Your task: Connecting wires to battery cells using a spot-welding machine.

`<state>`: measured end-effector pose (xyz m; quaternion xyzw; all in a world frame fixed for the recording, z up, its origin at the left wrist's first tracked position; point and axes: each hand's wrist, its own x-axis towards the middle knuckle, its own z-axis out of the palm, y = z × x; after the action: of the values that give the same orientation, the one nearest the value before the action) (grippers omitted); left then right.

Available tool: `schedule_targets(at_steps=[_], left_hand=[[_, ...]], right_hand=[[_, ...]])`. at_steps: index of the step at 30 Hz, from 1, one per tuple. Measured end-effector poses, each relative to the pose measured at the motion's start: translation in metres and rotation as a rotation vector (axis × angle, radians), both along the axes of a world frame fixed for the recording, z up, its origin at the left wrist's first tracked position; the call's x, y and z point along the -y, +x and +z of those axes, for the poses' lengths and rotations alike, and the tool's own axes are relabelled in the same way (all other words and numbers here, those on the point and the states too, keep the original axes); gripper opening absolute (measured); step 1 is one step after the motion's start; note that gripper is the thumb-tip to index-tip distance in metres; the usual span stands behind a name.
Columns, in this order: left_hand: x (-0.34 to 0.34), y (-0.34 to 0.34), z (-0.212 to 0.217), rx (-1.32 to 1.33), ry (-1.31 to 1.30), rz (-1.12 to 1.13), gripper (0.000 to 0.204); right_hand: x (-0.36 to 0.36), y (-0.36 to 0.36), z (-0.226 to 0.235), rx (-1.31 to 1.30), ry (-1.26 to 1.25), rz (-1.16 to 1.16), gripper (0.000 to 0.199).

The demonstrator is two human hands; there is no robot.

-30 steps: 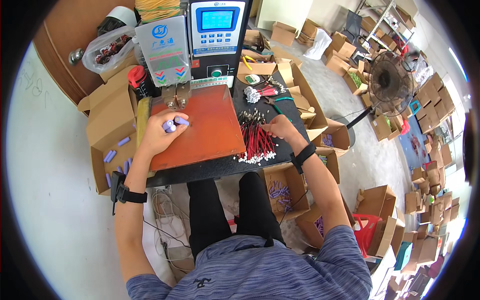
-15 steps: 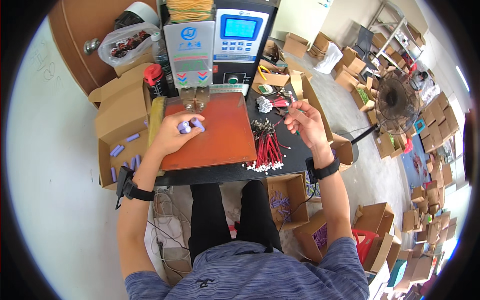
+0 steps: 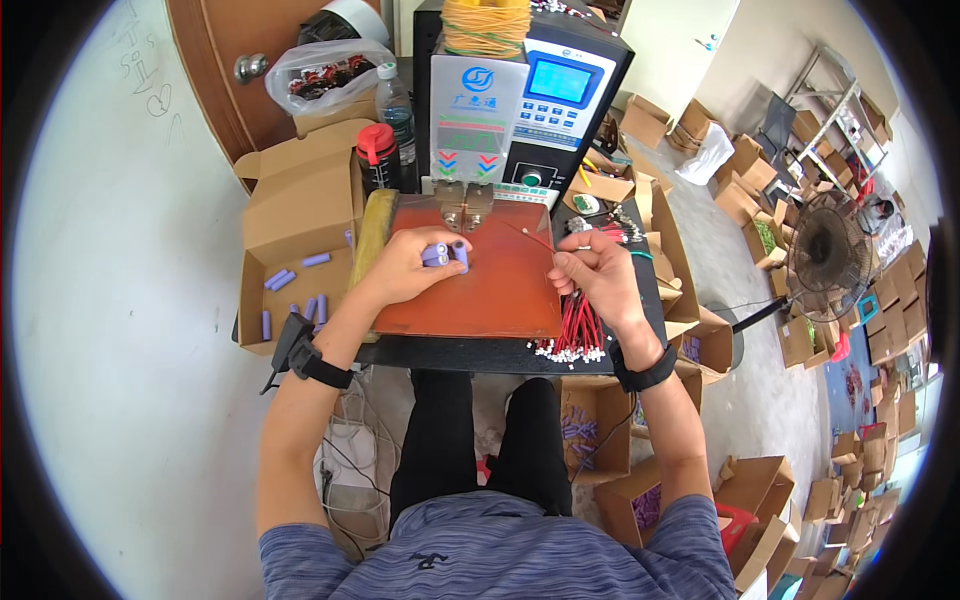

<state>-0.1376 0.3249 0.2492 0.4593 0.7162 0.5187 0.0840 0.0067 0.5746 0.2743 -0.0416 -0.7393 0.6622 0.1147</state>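
My left hand is closed around several purple cylindrical battery cells, their ends turned up, over the orange-brown mat. At the mat's right edge my right hand pinches a thin red wire lead, whose free end points left toward the machine. Just beyond the left hand are the metal electrodes of a benchtop spot welder. A bundle of red and black wire leads with white connectors lies beside and partly under the right hand. More leads lie behind it.
Left of the mat, an open cardboard box holds loose purple cells. A red-lidded bottle and a clear bottle stand behind. Boxes of cells sit below the table's right side. A fan stands farther right.
My right hand has moved from above the wire bundles to the mat's right edge, bringing a wire lead. The left hand keeps its cells. The whole view has shifted.
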Motion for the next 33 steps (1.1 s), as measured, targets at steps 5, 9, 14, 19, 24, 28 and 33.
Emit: schedule_targets(at_steps=[5,9,14,19,24,28,33], left_hand=[[0.0,0.001,0.002,-0.036,-0.005,-0.014,0.026],[0.0,0.0,-0.002,-0.054,-0.002,-0.015,0.026],[0.0,0.0,0.001,-0.056,-0.004,-0.018,0.026],[-0.001,-0.002,-0.001,-0.135,0.041,-0.017,0.026],[-0.003,-0.005,-0.006,-0.275,0.113,0.034,0.027],[-0.002,-0.003,-0.006,-0.008,0.059,0.024,0.027],[-0.003,-0.003,-0.004,-0.008,0.032,0.049,0.026]], right_hand=[[0.014,-0.016,-0.004,0.053,-0.054,0.073,0.041],[0.017,-0.037,-0.011,0.088,0.055,0.162,0.051],[0.032,-0.058,-0.011,-0.064,0.468,-0.043,0.024],[0.043,-0.07,-0.021,-0.234,0.594,-0.126,0.014],[0.057,-0.07,-0.029,-0.357,0.662,-0.165,0.008],[0.067,-0.064,-0.029,-0.376,0.554,-0.168,0.007],[0.062,-0.066,-0.039,-0.349,0.236,-0.097,0.006]])
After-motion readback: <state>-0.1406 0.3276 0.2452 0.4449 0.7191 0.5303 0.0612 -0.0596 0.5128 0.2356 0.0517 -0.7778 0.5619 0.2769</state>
